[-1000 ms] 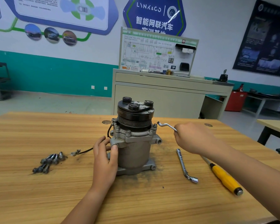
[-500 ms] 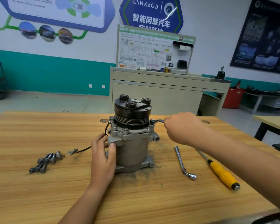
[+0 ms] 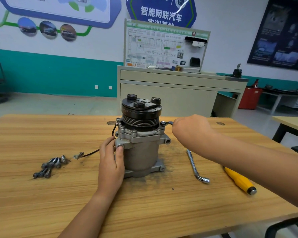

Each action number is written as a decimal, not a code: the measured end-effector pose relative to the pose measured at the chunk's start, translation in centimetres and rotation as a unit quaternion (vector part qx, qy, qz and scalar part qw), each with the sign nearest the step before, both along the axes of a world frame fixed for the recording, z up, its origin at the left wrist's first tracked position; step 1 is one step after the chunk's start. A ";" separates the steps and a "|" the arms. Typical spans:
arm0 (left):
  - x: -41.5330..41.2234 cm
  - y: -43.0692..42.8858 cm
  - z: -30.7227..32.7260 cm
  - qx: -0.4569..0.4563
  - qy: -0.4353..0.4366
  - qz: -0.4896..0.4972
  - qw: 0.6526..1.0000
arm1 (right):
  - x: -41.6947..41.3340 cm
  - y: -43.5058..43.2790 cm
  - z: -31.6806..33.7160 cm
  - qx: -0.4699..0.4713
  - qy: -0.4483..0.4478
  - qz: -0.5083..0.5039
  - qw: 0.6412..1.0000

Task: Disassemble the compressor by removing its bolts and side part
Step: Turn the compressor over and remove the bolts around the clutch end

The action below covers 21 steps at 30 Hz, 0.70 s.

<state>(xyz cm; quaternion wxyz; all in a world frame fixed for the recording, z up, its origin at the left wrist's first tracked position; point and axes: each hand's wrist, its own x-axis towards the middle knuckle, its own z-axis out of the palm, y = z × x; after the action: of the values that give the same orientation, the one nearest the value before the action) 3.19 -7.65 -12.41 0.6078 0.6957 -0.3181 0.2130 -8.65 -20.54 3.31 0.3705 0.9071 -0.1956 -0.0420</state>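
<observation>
The grey compressor (image 3: 141, 152) stands upright on the wooden table (image 3: 144, 203), black pulley on top. My left hand (image 3: 111, 164) grips its left side, thumb on a flange lug. My right hand (image 3: 191, 131) holds a small silver wrench (image 3: 166, 123). The wrench's ring end sits on a bolt at the right of the flange. Most of the wrench is hidden in my fist. Several removed bolts (image 3: 50, 166) lie in a pile at the left. A black wire with a connector (image 3: 79, 155) trails from the compressor.
An L-shaped socket wrench (image 3: 195, 166) lies right of the compressor. A yellow-handled screwdriver (image 3: 239, 180) lies further right, partly under my right forearm. Dark grit surrounds the compressor's base. A cabinet with a display board (image 3: 165, 47) stands behind the table.
My right hand moved the wrench left from beside the compressor onto the bolt at the right of the flange. My left hand kept its hold on the body.
</observation>
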 end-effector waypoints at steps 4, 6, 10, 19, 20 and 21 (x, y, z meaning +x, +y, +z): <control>0.0 0.0 0.0 0.000 -0.006 -0.003 1.000 | 0.4 0.3 0.1 -0.015 0.006 0.006 1.000; 0.0 0.0 0.0 -0.002 -0.008 -0.003 1.000 | 0.4 -0.5 0.2 -0.028 0.000 0.025 0.999; 0.0 -0.1 0.0 -0.006 -0.002 -0.007 1.000 | 0.4 -3.1 0.8 -0.055 0.003 0.051 0.997; 0.4 -0.4 -0.4 -0.013 -0.013 -0.004 1.000 | 5.4 -7.4 -1.6 -0.001 -0.125 0.108 0.986; 0.4 -0.3 -0.4 -0.013 -0.015 -0.002 1.000 | 6.0 -7.7 -2.0 0.002 -0.144 0.126 0.982; 0.4 -0.3 -0.4 -0.013 -0.017 -0.001 1.000 | 6.6 -7.9 -2.3 0.012 -0.163 0.142 0.976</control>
<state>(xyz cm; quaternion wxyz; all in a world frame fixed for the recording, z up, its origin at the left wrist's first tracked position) 3.59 -7.98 -12.78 0.6115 0.6836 -0.3263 0.2287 -2.06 -28.47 0.99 0.3247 0.9246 -0.1223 0.1573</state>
